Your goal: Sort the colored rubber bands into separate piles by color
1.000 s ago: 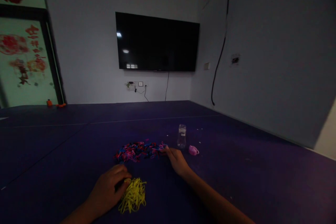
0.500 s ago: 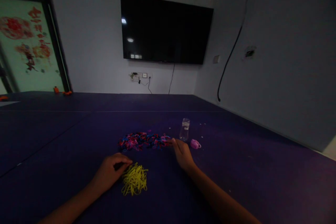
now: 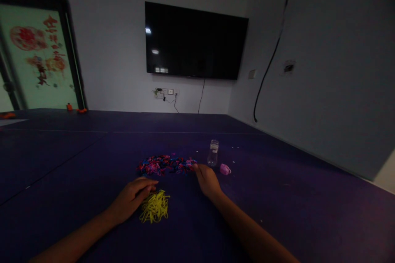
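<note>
A loose heap of yellow rubber bands [image 3: 155,207] lies on the purple surface in front of me. My left hand [image 3: 132,197] is at its upper left edge, thumb and fingers drawn together; whether a band is between them is too small to see. Farther off spreads a wide pile of red, pink, blue and dark rubber bands [image 3: 160,164]. At that pile's right end rests my right hand [image 3: 208,181], its fingers closed in, their tips dark and partly hidden.
A clear bottle [image 3: 213,154] without a lid stands upright beyond my right hand. Right of it lies a pink lid [image 3: 225,169] with a loop. Small white scraps dot the purple surface [image 3: 293,213]. A television [image 3: 194,43] hangs on the far wall.
My left hand has moved from the yellow heap's left side to its upper edge, its thumb and fingers coming together. My right hand stays at the mixed pile's right end. The view has shifted slightly.
</note>
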`<action>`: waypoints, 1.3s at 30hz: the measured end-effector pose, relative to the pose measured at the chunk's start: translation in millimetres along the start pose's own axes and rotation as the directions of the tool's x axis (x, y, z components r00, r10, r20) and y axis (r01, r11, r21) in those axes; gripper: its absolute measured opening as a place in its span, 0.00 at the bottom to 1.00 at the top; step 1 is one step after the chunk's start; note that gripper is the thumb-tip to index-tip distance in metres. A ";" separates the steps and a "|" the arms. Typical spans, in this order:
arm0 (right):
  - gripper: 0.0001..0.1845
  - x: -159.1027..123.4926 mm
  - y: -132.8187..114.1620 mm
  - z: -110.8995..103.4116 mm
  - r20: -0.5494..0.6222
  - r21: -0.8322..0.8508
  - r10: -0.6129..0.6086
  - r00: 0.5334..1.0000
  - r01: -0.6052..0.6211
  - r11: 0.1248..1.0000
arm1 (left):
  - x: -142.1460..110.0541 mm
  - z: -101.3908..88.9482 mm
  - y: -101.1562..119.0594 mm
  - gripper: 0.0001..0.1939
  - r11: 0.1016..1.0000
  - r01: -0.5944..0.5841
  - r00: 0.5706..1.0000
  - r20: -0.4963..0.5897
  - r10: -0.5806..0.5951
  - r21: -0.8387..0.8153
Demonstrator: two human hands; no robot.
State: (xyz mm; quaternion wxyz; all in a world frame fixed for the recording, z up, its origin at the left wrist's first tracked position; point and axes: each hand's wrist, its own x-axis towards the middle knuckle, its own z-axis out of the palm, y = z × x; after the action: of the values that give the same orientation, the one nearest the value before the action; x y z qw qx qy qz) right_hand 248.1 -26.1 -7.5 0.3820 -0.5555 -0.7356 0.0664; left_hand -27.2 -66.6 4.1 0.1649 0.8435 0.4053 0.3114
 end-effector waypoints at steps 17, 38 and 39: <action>0.21 -1.8 -13.3 -1.4 0.200 -0.204 -0.146 0.969 0.187 0.961 | 0.5 -3.0 26.9 0.24 0.951 -0.289 0.900 0.368 0.232 0.109; 0.19 -3.4 -13.2 -1.9 0.194 -0.195 -0.174 0.965 0.212 0.957 | -5.7 -0.2 34.7 0.25 0.941 -0.322 0.914 0.295 0.280 0.105; 0.18 -3.7 -13.7 -2.3 0.191 -0.191 -0.179 0.965 0.215 0.958 | -6.0 -0.5 36.1 0.26 0.936 -0.333 0.907 0.309 0.285 0.112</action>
State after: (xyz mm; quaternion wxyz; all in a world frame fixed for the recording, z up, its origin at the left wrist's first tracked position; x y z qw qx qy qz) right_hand 239.4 -35.2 -0.6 0.2611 -0.5086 -0.8205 -0.0028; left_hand -9.4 -93.6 21.3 0.1014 0.9440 0.2618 0.1734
